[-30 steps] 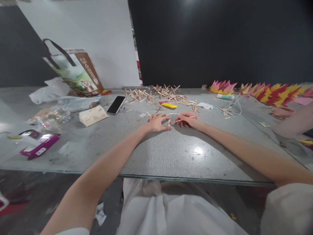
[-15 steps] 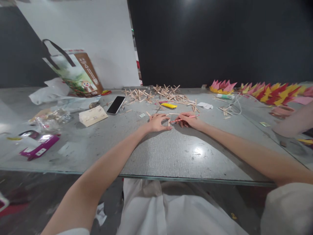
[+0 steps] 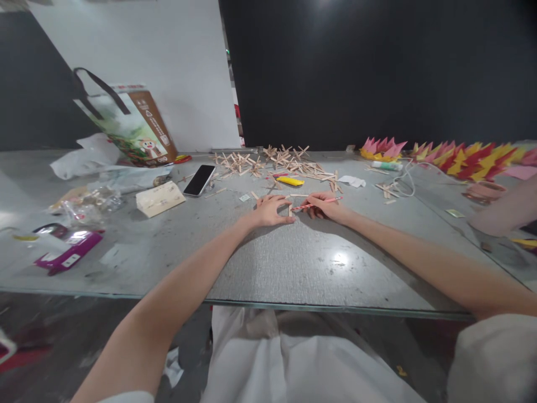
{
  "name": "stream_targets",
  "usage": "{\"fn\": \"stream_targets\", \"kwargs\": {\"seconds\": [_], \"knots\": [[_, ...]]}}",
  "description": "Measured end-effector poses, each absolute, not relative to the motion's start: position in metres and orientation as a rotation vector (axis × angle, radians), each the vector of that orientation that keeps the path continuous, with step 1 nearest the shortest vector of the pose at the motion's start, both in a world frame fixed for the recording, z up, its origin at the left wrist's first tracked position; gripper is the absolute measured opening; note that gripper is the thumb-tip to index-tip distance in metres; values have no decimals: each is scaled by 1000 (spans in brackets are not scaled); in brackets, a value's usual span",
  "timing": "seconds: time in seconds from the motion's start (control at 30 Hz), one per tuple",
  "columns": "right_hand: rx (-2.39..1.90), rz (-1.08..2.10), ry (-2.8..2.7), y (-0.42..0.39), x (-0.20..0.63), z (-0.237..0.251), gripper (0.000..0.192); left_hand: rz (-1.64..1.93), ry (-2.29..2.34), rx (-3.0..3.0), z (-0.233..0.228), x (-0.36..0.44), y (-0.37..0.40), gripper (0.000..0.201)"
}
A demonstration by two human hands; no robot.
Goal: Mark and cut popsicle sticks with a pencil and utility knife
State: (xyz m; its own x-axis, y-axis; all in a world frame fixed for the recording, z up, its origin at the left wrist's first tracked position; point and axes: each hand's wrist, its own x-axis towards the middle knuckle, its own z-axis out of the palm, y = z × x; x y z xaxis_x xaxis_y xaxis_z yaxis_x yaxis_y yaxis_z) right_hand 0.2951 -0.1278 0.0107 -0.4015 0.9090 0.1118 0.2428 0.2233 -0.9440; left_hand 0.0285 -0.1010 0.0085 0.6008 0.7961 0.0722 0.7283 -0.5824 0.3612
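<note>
My right hand [image 3: 322, 205] grips a red-and-white pencil [image 3: 305, 207], its tip touching or very near a short wooden stick [image 3: 290, 210]. That stick lies upright in view on the table, between the thumb and fingers of my left hand [image 3: 271, 211], which pinch it at its two ends. Another wooden stick [image 3: 298, 195] lies just beyond, between the hands. Part of one more stick [image 3: 254, 195] shows by my left fingers. Behind the hands are a yellow tube-like item [image 3: 291, 181] and a pile of wooden sticks [image 3: 289, 161], some joined in crosses.
A phone [image 3: 199, 180], a cream block [image 3: 160, 199], a purple packet [image 3: 69, 252] and a printed bag [image 3: 130, 126] stand to the left. On the right are folded paper pieces [image 3: 474, 159], a glue stick [image 3: 386, 165], a white cable [image 3: 405, 182] and another person's arm [image 3: 503, 210].
</note>
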Motion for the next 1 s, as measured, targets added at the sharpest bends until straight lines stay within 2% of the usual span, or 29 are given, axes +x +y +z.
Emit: {"fn": "stream_targets", "kwargs": {"seconds": [1.0], "knots": [[-1055, 1191, -1810, -125, 297, 7, 37, 327, 1242, 2533, 8, 28, -101, 93]]}}
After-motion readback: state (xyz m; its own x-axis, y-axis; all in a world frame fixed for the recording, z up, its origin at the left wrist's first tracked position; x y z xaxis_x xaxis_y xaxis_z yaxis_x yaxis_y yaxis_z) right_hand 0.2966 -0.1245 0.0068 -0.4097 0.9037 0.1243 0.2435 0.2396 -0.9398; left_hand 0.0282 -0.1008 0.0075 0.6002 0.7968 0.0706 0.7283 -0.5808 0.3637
